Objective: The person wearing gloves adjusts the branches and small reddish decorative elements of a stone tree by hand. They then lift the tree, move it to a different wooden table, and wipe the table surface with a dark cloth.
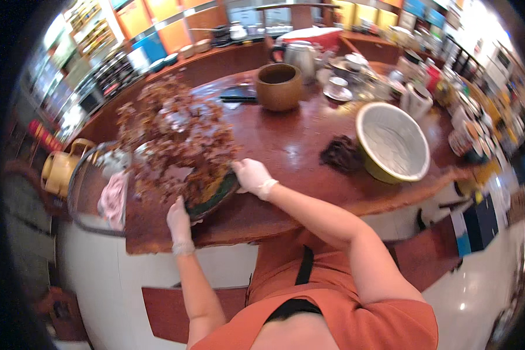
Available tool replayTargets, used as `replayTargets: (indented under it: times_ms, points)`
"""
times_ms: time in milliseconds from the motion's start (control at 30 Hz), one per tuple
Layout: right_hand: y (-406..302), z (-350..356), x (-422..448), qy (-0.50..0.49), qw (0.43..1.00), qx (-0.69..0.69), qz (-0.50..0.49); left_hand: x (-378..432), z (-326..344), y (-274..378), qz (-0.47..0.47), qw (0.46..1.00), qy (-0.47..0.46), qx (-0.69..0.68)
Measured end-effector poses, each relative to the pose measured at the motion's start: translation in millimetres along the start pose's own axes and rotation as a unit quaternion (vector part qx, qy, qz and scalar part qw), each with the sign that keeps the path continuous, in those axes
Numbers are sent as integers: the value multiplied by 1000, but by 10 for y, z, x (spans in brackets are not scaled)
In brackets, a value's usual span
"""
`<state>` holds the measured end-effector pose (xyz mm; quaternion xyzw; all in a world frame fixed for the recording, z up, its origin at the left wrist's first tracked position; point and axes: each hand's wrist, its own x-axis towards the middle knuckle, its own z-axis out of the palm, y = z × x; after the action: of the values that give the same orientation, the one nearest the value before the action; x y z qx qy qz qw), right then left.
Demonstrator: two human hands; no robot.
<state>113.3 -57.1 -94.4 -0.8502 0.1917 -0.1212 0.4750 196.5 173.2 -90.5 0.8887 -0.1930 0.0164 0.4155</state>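
A small tree-like plant (170, 131) with dry, reddish-brown leaves grows in a shallow dark pot (216, 205) at the table's near left edge. Green and yellowish cover, perhaps moss, shows on the soil. Thin pale gloves cover both hands. My left hand (179, 221) grips the near left end of the pot, thumb on the rim. At the opposite end, my right hand (250, 176) holds the rim. The fingers under the pot are mostly hidden, and I cannot tell whether it is lifted off the wood.
On the reddish wooden table (284, 179), a bowl (372, 162) of pale grainy material stands right, beside a dark clump (341, 153). Farther back are a brown pot (278, 96), a metal kettle (301, 59) and cups. A pink cloth (113, 201) lies left.
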Motion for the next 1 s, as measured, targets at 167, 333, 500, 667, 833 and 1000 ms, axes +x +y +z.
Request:
replayTargets:
  times_ms: [167,333,500,667,833,1000]
  points:
    - [-38,-287,-323,66,967,234,74,-383,-74,442,-199,861,-81,-461]
    - [-89,-669,-585,90,970,226,-12,-572,-57,643,-228,689,-196,-660]
    - [24,-1210,-669,85,954,-204,-201,-800,108,555,-147,620,-193,-746]
    - [671,-1892,-1064,210,845,-491,-24,-775,-82,588,-134,628,-101,-760]
    - [506,-1253,-779,253,860,-437,68,-456,-313,615,-135,667,-2,-733]
    - [-561,8,204,103,932,-346,2,254,-744,511,-83,688,72,-717]
